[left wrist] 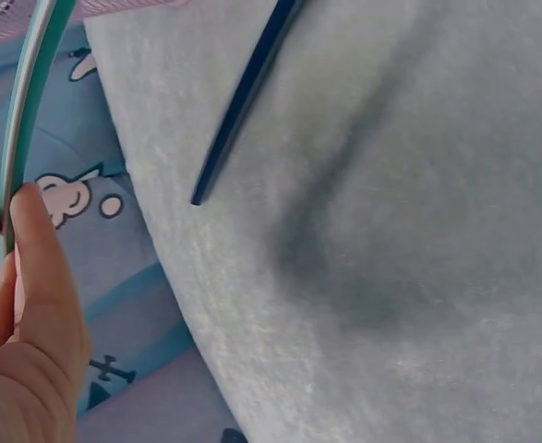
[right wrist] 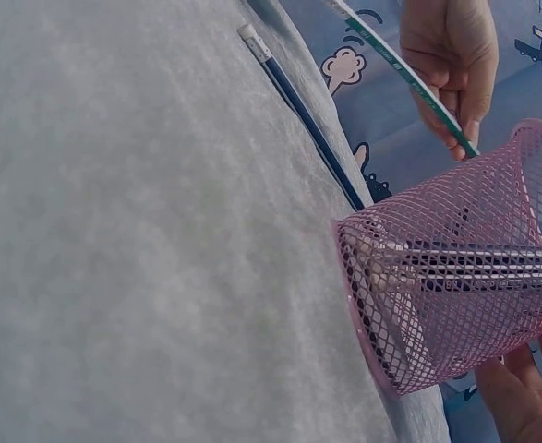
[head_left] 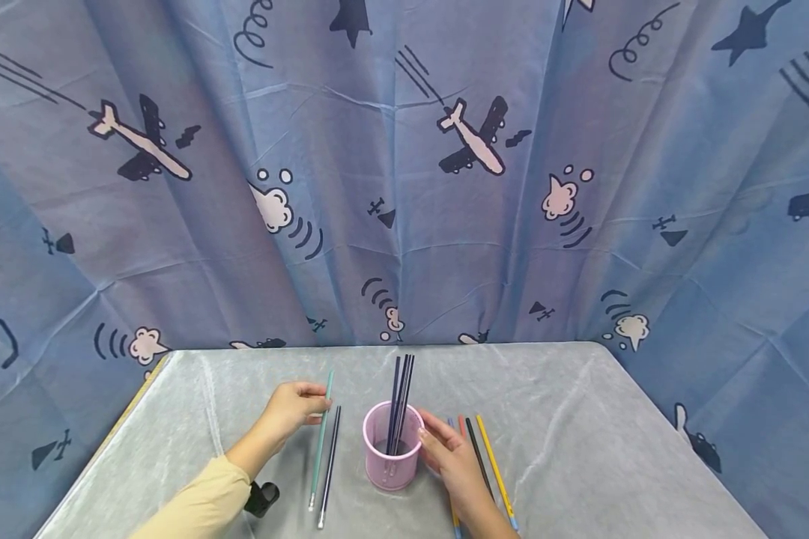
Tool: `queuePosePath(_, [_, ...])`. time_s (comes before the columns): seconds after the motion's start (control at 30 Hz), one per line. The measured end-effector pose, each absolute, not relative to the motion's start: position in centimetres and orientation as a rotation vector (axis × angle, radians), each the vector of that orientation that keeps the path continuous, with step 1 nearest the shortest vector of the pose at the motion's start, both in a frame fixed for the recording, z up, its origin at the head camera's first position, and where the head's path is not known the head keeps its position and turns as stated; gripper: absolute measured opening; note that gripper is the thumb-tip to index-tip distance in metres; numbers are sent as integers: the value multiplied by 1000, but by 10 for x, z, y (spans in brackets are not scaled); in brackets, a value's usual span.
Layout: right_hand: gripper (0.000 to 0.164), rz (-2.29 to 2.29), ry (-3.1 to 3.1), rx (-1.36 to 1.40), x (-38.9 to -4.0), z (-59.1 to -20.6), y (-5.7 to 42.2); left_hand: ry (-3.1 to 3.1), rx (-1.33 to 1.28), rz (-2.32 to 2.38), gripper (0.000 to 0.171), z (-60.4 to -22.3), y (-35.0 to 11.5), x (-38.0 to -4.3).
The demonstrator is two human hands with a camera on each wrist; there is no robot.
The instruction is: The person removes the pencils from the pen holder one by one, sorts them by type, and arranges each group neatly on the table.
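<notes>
My left hand (head_left: pixel 294 412) pinches a green pencil (head_left: pixel 320 453) near its upper end; the white eraser end points toward me. In the left wrist view the thumb and fingers close on that pencil (left wrist: pixel 26 111), which is lifted off the cloth. A pink mesh pencil cup (head_left: pixel 389 473) stands upright at the middle of the table. Several dark blue pencils (head_left: pixel 401 400) lean inside it, eraser ends down. My right hand (head_left: pixel 450 458) holds the cup's right side, thumb by the rim and fingers behind. Between the green pencil and the cup lies another dark blue pencil (head_left: pixel 331 464).
Right of the cup, partly under my right forearm, lie a yellow pencil (head_left: pixel 495 466), a black pencil (head_left: pixel 477 449), a red pencil (head_left: pixel 461 424) and a blue one (head_left: pixel 451 423). Grey cloth (head_left: pixel 580 449) covers the table. A patterned blue curtain (head_left: pixel 404 187) hangs behind its far edge.
</notes>
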State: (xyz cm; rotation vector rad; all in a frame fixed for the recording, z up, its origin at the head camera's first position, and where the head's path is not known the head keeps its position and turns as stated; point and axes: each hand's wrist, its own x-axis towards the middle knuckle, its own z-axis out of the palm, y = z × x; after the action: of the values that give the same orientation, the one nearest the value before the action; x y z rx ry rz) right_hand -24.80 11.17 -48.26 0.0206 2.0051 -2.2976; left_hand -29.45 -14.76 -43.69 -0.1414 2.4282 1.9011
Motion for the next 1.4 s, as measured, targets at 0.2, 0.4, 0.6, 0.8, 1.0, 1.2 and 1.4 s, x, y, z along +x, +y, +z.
queuePosePath(0.2, [54,-2303,1996,1,-248,-484,113,2387,-228,1859,32,-444,-151,-297])
queuePosePath(0.4, [54,-2315,1992,-13,-248,-483,112,2382,-252,1826,32,-448,-154,-300])
queuePosePath(0.6, [54,-2306,1996,0,-248,-483,112,2365,-231,1801,30,-454,-159,-301])
queuePosePath(0.8, [54,-2293,2002,1,-248,-483,112,2383,-201,1705,25,-459,-160,-306])
queuePosePath(1.0, [54,-2288,2010,5,-247,-483,111,2429,-296,1597,21,-459,-156,-305])
queuePosePath(1.2, [53,-2306,1999,2,-248,-483,111,2434,-301,1578,21,-462,-156,-308])
queuePosePath(1.4, [53,-2301,2007,4,-248,-482,111,2451,-291,1536,18,-464,-152,-309])
